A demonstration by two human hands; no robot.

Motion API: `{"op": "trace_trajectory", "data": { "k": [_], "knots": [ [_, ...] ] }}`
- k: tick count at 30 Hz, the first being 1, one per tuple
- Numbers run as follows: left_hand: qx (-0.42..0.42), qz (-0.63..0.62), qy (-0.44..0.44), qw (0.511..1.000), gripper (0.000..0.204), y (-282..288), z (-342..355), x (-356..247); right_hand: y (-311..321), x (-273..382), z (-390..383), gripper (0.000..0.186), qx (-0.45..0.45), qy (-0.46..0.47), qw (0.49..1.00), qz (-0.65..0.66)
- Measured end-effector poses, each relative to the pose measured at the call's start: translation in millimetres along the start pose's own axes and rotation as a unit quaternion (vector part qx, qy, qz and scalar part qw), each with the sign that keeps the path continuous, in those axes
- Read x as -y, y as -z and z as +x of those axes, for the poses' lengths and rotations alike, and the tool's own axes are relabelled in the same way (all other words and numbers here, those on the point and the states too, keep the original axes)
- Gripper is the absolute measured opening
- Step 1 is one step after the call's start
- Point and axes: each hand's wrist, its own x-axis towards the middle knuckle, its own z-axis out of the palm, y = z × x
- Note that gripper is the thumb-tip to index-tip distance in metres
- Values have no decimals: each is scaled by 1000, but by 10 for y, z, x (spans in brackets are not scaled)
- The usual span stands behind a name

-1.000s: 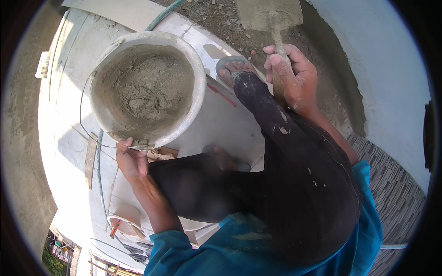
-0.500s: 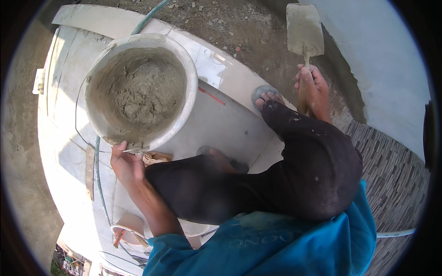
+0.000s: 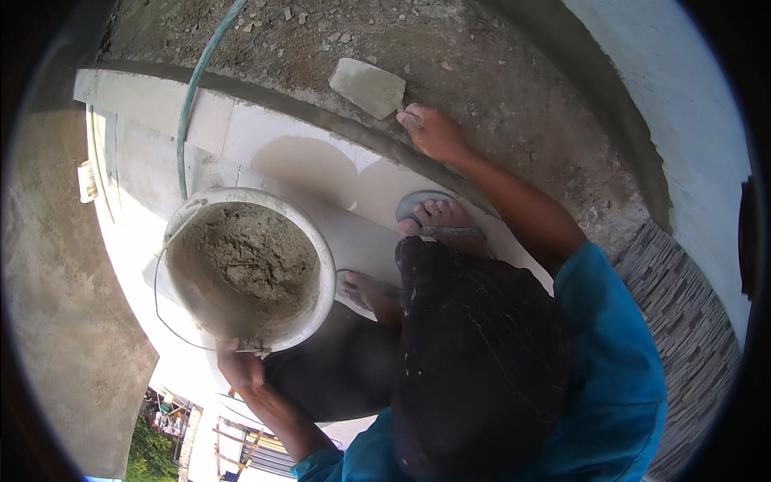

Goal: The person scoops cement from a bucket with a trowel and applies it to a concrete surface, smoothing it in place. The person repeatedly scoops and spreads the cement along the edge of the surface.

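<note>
My left hand (image 3: pixel 241 368) grips the lower rim of a pale plastic bucket (image 3: pixel 321 273) with a wire handle, beside my dark-trousered leg. Rough grey wet mortar (image 3: pixel 253 257) sits inside the bucket. My right hand (image 3: pixel 435 132), out to the upper right, is closed round the handle of a flat, mortar-coated trowel (image 3: pixel 367 87). The blade is over the rubbly dirt (image 3: pixel 546 112) past the step's edge; whether it touches the dirt I cannot tell. My sandalled right foot (image 3: pixel 438 217) rests on the pale tiled step (image 3: pixel 209 132), below my right forearm.
A green hose (image 3: pixel 193 92) crosses the step at top left. A plastered white wall (image 3: pixel 675 112) rises at the right, with stone-strip cladding (image 3: pixel 675 313) below it. Grey concrete ground (image 3: pixel 64 281) lies far left, with greenery (image 3: pixel 148 450) and stacked clutter (image 3: pixel 249 450) at bottom left.
My right hand has swung the trowel left across the dirt, my arm now stretched out. The bucket and my left hand sit lower in the picture, and the view has shifted toward the dirt strip.
</note>
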Motion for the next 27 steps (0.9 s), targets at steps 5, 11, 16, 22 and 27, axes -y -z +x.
{"op": "trace_trajectory", "data": {
  "k": [5,11,16,22,27],
  "knots": [
    [0,13,71,997,69,22,-28,-105,-257,323,386,43,45,12,999,10],
    [13,36,82,996,71,380,110,129,-463,541,531,42,76,24,997,-11],
    [-18,117,94,988,72,64,90,164,-648,558,598,37,64,44,997,16],
    [-30,185,100,977,71,-91,110,114,-626,583,559,34,50,71,996,34],
    [-27,183,108,977,71,-63,169,56,-467,666,432,33,57,94,992,59]
  ]
}}
